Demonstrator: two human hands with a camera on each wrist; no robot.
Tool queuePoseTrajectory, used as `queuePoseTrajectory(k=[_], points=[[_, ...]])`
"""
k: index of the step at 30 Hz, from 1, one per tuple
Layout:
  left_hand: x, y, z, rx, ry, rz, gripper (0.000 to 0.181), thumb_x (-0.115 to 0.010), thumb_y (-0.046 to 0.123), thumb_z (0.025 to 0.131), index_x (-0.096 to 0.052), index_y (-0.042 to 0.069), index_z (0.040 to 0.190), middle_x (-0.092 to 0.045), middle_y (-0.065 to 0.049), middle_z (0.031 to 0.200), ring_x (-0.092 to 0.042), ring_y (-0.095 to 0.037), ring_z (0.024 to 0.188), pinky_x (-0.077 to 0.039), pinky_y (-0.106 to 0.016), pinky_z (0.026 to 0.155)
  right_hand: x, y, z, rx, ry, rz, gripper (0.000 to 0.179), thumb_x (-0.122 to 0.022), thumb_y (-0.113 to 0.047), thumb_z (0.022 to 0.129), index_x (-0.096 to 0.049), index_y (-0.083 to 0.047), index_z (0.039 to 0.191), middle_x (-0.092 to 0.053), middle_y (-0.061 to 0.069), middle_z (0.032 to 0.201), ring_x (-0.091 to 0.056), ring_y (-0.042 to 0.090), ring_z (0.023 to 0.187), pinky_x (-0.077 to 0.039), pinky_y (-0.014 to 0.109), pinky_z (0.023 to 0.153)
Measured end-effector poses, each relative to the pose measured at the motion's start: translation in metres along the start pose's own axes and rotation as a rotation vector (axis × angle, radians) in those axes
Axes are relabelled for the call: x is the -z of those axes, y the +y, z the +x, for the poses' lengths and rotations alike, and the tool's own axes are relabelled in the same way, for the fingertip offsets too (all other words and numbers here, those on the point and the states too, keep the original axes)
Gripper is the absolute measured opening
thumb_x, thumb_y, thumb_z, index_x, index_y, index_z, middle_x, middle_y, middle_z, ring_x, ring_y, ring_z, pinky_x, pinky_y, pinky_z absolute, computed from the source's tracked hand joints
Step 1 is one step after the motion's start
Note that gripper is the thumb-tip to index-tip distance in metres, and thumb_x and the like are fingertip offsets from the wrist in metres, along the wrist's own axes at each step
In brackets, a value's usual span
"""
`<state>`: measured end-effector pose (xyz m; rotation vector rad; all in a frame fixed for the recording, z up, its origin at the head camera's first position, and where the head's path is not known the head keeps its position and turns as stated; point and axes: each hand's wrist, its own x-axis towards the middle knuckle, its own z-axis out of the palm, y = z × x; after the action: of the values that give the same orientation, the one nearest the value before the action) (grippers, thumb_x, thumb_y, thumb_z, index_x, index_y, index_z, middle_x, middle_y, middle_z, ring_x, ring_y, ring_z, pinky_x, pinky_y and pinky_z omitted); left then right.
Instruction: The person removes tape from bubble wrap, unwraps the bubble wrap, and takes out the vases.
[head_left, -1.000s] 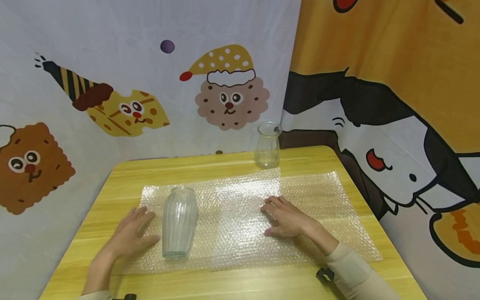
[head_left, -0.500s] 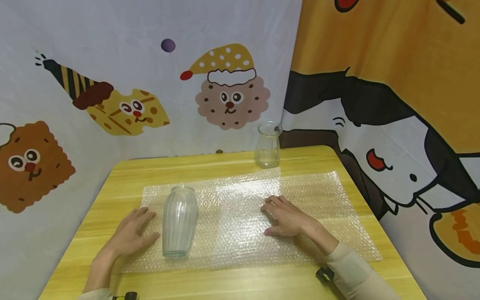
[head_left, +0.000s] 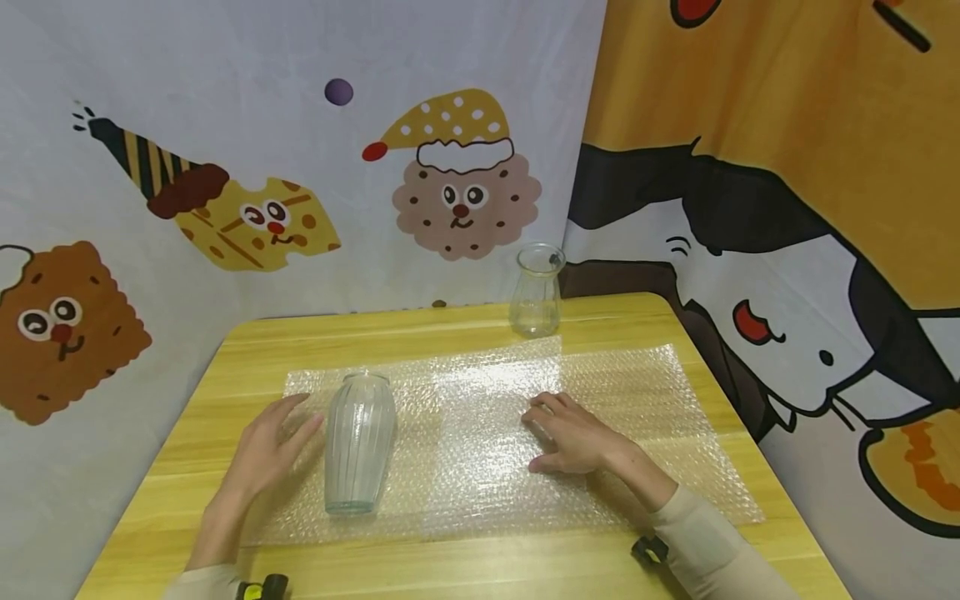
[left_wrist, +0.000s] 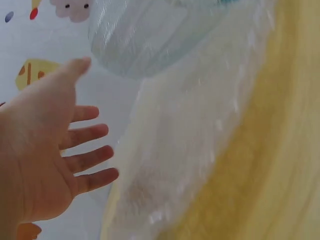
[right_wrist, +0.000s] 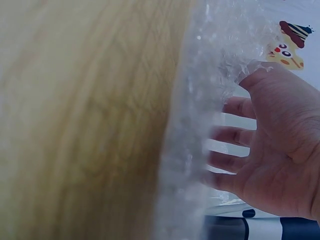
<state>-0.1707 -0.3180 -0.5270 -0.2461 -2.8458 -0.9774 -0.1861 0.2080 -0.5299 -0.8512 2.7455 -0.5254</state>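
Observation:
A ribbed clear glass vase (head_left: 360, 446) lies on a sheet of bubble wrap (head_left: 480, 467), its base towards me. Just left of the vase is my left hand (head_left: 262, 446), thumb side up and holding nothing; the left wrist view has its fingers (left_wrist: 92, 159) spread, with the vase (left_wrist: 142, 37) beyond the thumb. My right hand (head_left: 573, 433) rests on the middle of the bubble wrap, fingers pointing left. Seen from the right wrist, the fingertips of that hand (right_wrist: 280, 142) meet the bubble wrap (right_wrist: 190, 130).
A second glass vase (head_left: 535, 304) with a flared rim stands upright at the back of the yellow wooden table (head_left: 450, 575), just behind the bubble wrap. A cartoon-printed curtain (head_left: 270, 50) hangs right behind the table.
My left hand has turned thumb side up and shifted slightly right and away from me, off the wrap's left part. The right hand and both vases stay put.

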Motion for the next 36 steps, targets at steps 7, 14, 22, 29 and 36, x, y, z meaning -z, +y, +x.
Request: queuePoseTrajectory(k=[7,14,22,29,36], points=[[-0.004,0.025,0.006,0.041,-0.069,-0.141,0.07,-0.06,0.042,0.118,-0.042,0.002,0.172,-0.05,-0.031,0.171,-0.059,-0.059,0.147,-0.059,-0.073,0.112,0.0,0.0,0.0,0.003,-0.001,-0.001,0.075,-0.092,-0.047,0.093,-0.064,-0.012,0.153,-0.051,0.02,0.168,-0.051,0.047,0.152,-0.051,0.07,0.125],[-0.008,0.045,0.014,0.218,-0.192,-0.224,0.092,-0.053,0.063,0.115,-0.018,0.01,0.181,-0.038,-0.029,0.179,-0.049,-0.059,0.157,-0.054,-0.073,0.121,-0.001,0.001,0.0,0.004,0.002,-0.007,0.075,-0.092,-0.048,0.092,-0.064,-0.013,0.152,-0.051,0.02,0.168,-0.051,0.045,0.152,-0.051,0.068,0.125],[-0.008,0.057,0.025,0.378,-0.334,-0.298,0.108,-0.052,0.074,0.11,-0.007,0.005,0.182,-0.024,-0.034,0.183,-0.037,-0.059,0.164,-0.046,-0.073,0.128,-0.001,0.002,0.0,0.004,-0.001,-0.006,0.076,-0.092,-0.048,0.093,-0.064,-0.012,0.153,-0.051,0.02,0.168,-0.051,0.046,0.152,-0.051,0.069,0.125],[-0.013,0.052,0.033,0.329,-0.362,-0.283,0.111,-0.054,0.079,0.107,-0.018,0.003,0.18,-0.027,-0.039,0.18,-0.04,-0.064,0.159,-0.049,-0.081,0.12,0.0,0.001,0.0,0.0,-0.003,-0.005,0.076,-0.092,-0.048,0.093,-0.064,-0.012,0.153,-0.05,0.021,0.169,-0.05,0.046,0.153,-0.05,0.069,0.127],[-0.015,0.059,0.036,0.355,-0.391,-0.308,0.115,-0.058,0.079,0.105,-0.021,-0.002,0.178,-0.026,-0.038,0.181,-0.038,-0.063,0.161,-0.046,-0.08,0.124,0.0,0.001,0.001,0.0,-0.003,-0.007,0.076,-0.092,-0.049,0.092,-0.064,-0.012,0.153,-0.051,0.019,0.168,-0.05,0.046,0.153,-0.05,0.069,0.127]])
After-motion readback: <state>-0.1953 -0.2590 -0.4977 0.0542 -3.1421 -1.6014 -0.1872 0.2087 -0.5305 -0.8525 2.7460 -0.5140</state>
